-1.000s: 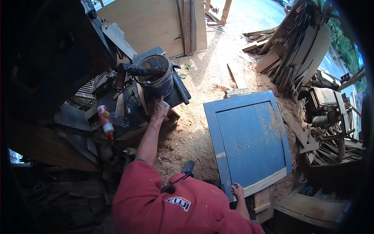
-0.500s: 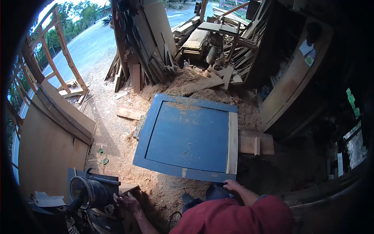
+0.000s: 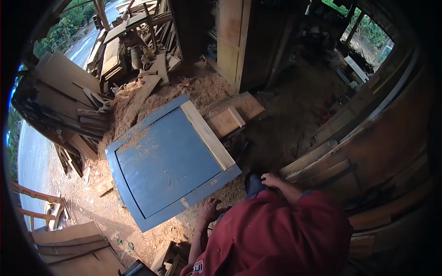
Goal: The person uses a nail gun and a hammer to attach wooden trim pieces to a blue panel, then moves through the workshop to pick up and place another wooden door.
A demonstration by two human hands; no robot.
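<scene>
A blue-grey framed panel (image 3: 165, 161), like a cabinet door, lies flat in front of me with sawdust scattered over its upper part. One side of its frame is a strip of bare pale wood (image 3: 207, 134). My left hand (image 3: 210, 212) is beside the panel's near edge, its fingers loosely apart and empty; I cannot tell whether it touches the edge. Near my leg, just off the panel's near right corner, hangs my right hand (image 3: 271, 180). Its fingers are slightly bent and apart, with nothing visible in them.
Under the panel's right side projects a brown board (image 3: 237, 112) with a small wooden block on it. Sawdust (image 3: 198, 89) and scrap boards lie beyond. Stacked planks (image 3: 69, 96) lean at left. A tall wooden cabinet (image 3: 230, 41) stands behind; long boards (image 3: 368, 156) fill the right.
My view has swung to the right. My right hand has come off the panel's near edge, and my left hand has moved from beside the bucket at lower left to near the panel.
</scene>
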